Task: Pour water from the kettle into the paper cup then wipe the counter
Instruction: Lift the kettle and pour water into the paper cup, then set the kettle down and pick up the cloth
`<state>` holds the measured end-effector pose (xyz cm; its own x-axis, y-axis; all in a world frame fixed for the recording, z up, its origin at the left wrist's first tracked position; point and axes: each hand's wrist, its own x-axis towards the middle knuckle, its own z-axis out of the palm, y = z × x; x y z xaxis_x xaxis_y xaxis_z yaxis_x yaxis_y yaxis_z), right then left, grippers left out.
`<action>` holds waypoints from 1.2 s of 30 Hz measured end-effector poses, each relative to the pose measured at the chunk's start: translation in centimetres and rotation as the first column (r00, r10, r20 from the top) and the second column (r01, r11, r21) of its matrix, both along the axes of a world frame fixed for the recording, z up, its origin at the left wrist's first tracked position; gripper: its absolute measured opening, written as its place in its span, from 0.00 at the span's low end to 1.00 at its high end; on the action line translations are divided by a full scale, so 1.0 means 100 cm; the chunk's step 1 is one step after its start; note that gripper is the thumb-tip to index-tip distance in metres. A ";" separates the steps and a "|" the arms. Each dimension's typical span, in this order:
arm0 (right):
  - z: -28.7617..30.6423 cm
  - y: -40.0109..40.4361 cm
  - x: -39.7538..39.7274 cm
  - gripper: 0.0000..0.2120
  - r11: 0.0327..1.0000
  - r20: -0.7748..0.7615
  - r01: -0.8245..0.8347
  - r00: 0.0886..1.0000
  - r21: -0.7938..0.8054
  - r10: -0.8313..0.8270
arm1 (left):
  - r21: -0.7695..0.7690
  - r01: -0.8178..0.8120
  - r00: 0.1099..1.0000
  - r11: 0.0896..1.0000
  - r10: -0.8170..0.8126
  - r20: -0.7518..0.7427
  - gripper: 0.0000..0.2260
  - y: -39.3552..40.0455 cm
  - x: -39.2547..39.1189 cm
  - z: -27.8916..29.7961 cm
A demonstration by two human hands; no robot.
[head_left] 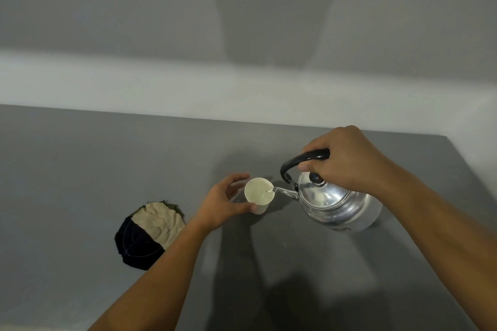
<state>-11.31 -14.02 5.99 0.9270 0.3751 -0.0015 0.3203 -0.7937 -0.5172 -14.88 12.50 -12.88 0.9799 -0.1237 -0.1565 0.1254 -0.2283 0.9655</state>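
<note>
A white paper cup stands upright on the grey counter. My left hand curls around its left side, thumb at the front. My right hand grips the black handle of a shiny metal kettle, which is tilted left with its spout over the cup's right rim. A thin stream of water runs from the spout into the cup. A crumpled cloth, beige and dark blue, lies on the counter to the left of my left forearm.
The counter ends at a pale wall ledge along the back and at a wall on the right. A small drop of water lies on the counter in front of the kettle.
</note>
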 end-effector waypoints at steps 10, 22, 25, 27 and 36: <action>-0.013 -0.023 -0.001 0.09 0.988 0.003 0.077 0.997 0.131 -0.078 | -0.064 -0.047 0.986 0.997 0.057 0.157 0.13 -0.003 0.020 0.046; -0.039 -0.062 0.001 0.07 0.933 -0.046 0.151 0.989 0.326 -0.144 | 0.008 0.129 0.949 0.992 -0.126 0.290 0.10 -0.064 0.058 0.115; -0.040 -0.068 0.011 0.06 0.926 -0.026 0.172 0.985 0.336 -0.173 | 0.104 0.233 0.922 0.967 -0.254 0.291 0.14 -0.091 0.065 0.124; -0.041 -0.072 0.018 0.07 0.918 -0.019 0.182 0.982 0.352 -0.188 | 0.141 0.263 0.916 0.954 -0.293 0.273 0.17 -0.105 0.071 0.127; -0.045 -0.095 0.064 0.08 0.879 -0.055 0.216 0.975 0.426 -0.214 | 0.283 0.094 0.923 0.954 -0.190 0.334 0.07 -0.133 0.114 0.109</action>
<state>-4.95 -23.51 1.53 0.9854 0.1322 0.1072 0.1626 -0.5449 -0.8226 -3.53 -0.79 -1.96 0.9515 -0.2680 0.1511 -0.2650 -0.4641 0.8452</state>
